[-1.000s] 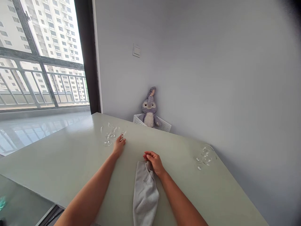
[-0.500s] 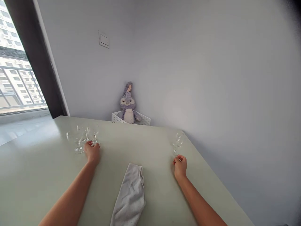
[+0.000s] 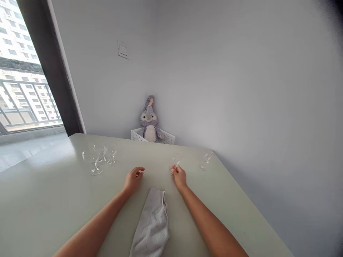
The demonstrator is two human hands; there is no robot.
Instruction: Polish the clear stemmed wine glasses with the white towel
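Observation:
My right hand (image 3: 179, 175) pinches the lower part of a clear stemmed glass (image 3: 176, 158), whose bowl shows faintly above the fingers. My left hand (image 3: 134, 178) hovers low over the table, fingers curved and apart from the thumb, with nothing between them. Left of it stand three clear stemmed glasses: a front one (image 3: 94, 165), one behind (image 3: 104, 155) and one nearest the hand (image 3: 114, 157). Another stemmed glass (image 3: 207, 159) is near the table's right edge. Between my forearms lies a folded grey cloth (image 3: 153, 223).
The pale green table (image 3: 203, 203) meets the wall on the right. Past its far edge, a purple plush toy (image 3: 149, 123) sits in a white perforated basket (image 3: 167, 137). A window with a railing (image 3: 26, 103) is at the far left.
My left hand has come away from the left glasses toward the middle. My right hand has moved left with a glass from the right pair. The view has shifted slightly.

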